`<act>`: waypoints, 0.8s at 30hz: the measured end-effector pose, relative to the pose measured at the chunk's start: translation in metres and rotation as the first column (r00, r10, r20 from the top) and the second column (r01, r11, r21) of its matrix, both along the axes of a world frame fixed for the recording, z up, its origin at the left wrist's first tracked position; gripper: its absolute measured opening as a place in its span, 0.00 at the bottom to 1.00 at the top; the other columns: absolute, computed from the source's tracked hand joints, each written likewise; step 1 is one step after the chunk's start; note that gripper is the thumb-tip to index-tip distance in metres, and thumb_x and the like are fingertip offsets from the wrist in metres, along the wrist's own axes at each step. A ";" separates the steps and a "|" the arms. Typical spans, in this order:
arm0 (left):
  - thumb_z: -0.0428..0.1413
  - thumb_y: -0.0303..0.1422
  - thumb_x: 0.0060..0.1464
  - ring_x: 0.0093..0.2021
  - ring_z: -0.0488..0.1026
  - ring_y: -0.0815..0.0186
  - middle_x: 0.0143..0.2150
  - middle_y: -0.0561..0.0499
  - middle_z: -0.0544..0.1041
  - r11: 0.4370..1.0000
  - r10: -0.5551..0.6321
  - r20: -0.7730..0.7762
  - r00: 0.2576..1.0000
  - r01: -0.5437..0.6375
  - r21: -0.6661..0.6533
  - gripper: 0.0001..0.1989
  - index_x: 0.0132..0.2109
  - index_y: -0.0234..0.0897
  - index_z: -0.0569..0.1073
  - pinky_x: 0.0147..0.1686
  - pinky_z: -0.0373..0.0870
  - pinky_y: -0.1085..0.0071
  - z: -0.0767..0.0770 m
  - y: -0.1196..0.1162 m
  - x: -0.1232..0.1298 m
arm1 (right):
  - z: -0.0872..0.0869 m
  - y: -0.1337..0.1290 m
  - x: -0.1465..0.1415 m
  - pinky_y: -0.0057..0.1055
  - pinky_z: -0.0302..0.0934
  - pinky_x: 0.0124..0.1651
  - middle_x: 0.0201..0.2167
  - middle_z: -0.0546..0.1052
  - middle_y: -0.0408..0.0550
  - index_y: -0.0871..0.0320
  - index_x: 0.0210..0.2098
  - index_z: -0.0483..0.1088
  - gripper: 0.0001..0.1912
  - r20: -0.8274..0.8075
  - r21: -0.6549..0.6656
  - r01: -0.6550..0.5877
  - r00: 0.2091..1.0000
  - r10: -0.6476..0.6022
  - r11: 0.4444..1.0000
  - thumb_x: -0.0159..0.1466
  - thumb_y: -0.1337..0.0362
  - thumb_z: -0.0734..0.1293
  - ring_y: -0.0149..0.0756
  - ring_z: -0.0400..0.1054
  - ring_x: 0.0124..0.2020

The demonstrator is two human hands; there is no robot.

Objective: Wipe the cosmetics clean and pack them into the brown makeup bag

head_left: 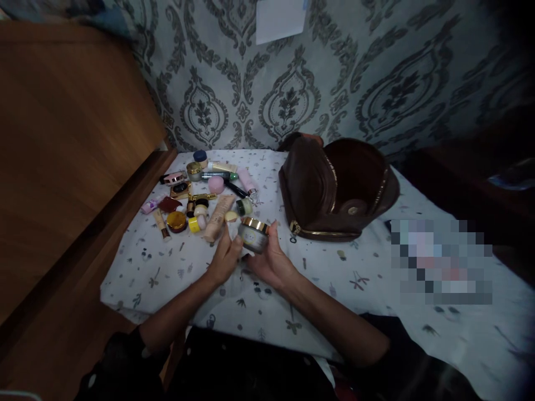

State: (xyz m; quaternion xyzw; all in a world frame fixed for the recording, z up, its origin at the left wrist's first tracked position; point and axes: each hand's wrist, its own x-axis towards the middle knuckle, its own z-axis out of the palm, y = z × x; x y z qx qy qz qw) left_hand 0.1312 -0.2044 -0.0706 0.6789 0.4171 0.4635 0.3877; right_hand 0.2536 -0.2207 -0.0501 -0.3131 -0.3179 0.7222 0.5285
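Gold-lidded jar (254,236): you have it just above the patterned cloth (167,284), in front of the loose cosmetics. Lid uppermost, jar tilted a little; the tilt probably gives you a view of its label.

Right hand (273,262): closed on the jar, thumb up its right side, fingers spread low. Looks like the main support, leaving most of the lid uncovered.

Left hand (224,260): fingers curled, thumb at the jar's left side, perhaps to steady or turn it. Whether it truly grips, you can't tell from here.

Just beyond your left hand, a beige tube (219,218) lies aslant; a small dark-lidded jar (243,208) sits behind the one you hold. More pots and tubes spread leftward, a pink jar (216,184) among them, loosely grouped, perhaps so each is easy to see.

Brown bag (309,189) stands to the right, unzipped, its mouth gaping; the upright sides seem to keep the inside within your reach.
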 end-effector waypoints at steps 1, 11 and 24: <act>0.45 0.57 0.62 0.69 0.58 0.53 0.66 0.39 0.65 0.998 -0.052 0.017 0.999 0.051 0.025 0.34 0.65 0.38 0.58 0.66 0.59 0.55 0.002 0.000 -0.001 | 0.000 0.000 0.000 0.44 0.66 0.54 0.51 0.78 0.48 0.48 0.55 0.67 0.43 0.017 0.023 -0.002 1.000 0.001 1.000 0.58 0.26 0.50 0.45 0.71 0.53; 0.65 0.45 0.47 0.58 0.71 0.50 0.58 0.40 0.72 0.955 0.024 -0.310 0.951 0.070 0.289 0.38 0.61 0.37 0.62 0.58 0.67 0.54 0.025 0.008 -0.019 | 0.008 0.003 0.028 0.39 0.60 0.57 0.47 0.74 0.47 0.51 0.49 0.71 0.25 0.526 0.404 0.106 0.785 -0.326 0.909 0.59 0.43 0.68 0.43 0.66 0.51; 0.57 0.62 0.48 0.63 0.64 0.47 0.63 0.38 0.68 0.974 -0.218 0.136 0.967 0.223 -0.028 0.43 0.61 0.35 0.67 0.63 0.60 0.56 0.023 0.003 -0.015 | 0.018 -0.003 0.021 0.31 0.66 0.40 0.36 0.79 0.45 0.54 0.39 0.77 0.20 -0.047 0.042 0.015 0.999 -0.013 0.999 0.56 0.47 0.73 0.36 0.71 0.39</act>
